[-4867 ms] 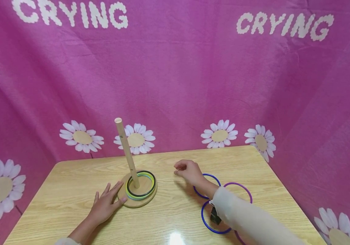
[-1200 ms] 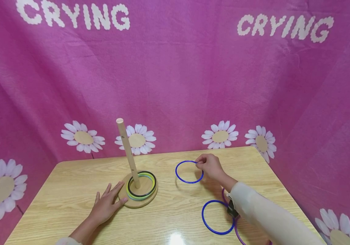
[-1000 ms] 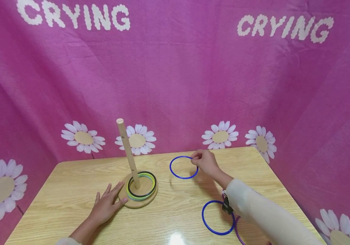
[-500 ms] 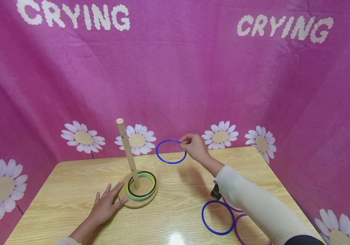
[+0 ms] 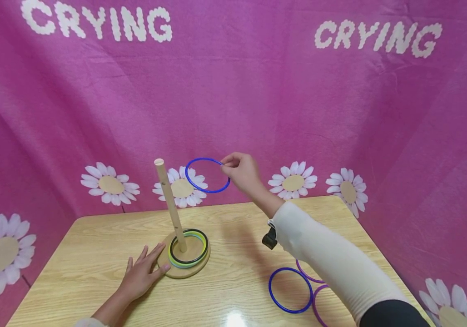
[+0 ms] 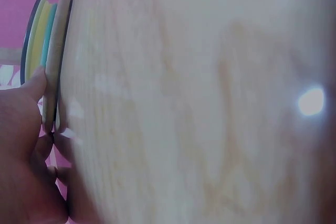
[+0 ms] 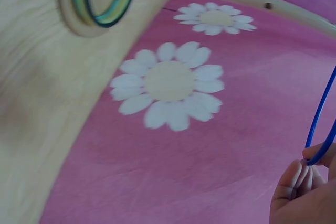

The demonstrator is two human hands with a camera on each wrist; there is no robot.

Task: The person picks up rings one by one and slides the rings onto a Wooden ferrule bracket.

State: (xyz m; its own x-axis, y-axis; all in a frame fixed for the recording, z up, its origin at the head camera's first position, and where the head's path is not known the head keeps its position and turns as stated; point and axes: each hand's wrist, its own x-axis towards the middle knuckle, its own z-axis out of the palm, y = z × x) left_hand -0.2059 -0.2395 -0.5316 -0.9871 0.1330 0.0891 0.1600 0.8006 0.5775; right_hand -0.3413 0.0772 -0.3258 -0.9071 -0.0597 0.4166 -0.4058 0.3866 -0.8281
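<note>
My right hand (image 5: 245, 175) pinches the right side of a blue ring (image 5: 207, 191) between thumb and fingertips, raised above the table. The ring's left edge is a little right of the top of a wooden post (image 5: 169, 200). That post rises from a round wooden base (image 5: 184, 274). Around its foot lie stacked rings: a black ring (image 5: 206, 251) on top, with yellow and teal ones below. My left hand (image 5: 138, 274) rests with fingers spread at the left edge of the base. In the left wrist view the left thumb (image 6: 35, 83) touches the base's rim.
On the table (image 5: 106, 240), a second blue ring (image 5: 270, 290) lies at the front right. Beside it are two purple rings (image 5: 314, 306), partly hidden under the right sleeve (image 5: 331, 259). A pink cloth with daisies hangs behind and at both sides.
My right hand has picked up a blue ring from the right of the table and carried it up and left toward the post's top. The left hand has stayed at the base.
</note>
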